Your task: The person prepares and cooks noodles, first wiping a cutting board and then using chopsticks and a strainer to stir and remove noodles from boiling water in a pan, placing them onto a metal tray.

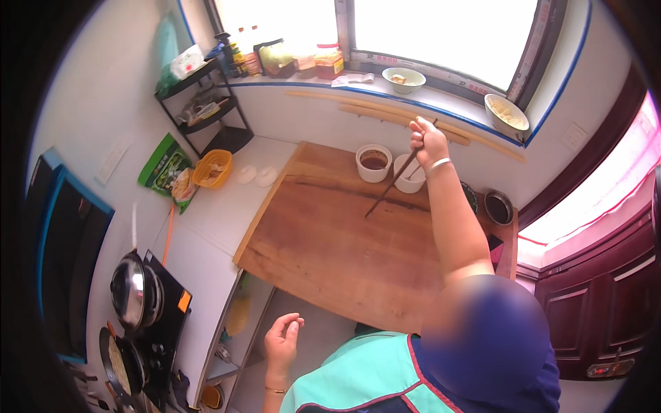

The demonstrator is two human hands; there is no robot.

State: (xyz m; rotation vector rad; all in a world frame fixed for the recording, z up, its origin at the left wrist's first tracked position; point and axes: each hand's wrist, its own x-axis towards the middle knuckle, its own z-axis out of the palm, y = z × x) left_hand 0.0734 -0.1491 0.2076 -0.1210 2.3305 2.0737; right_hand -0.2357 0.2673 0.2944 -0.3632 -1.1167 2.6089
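The right hand point(425, 141) is closed around the top end of a pair of dark chopsticks point(390, 183), which slant down so their tips rest on the wooden board point(330, 234) covering the table, just in front of two white cups point(374, 162) kept within easy reach. The left hand point(283, 341) hangs low beside the body, fingers loosely curled and holding nothing, clear of the board.

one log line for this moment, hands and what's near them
right hand: holds chopsticks over board | left hand: empty, half-curled, off board | near: two white cups
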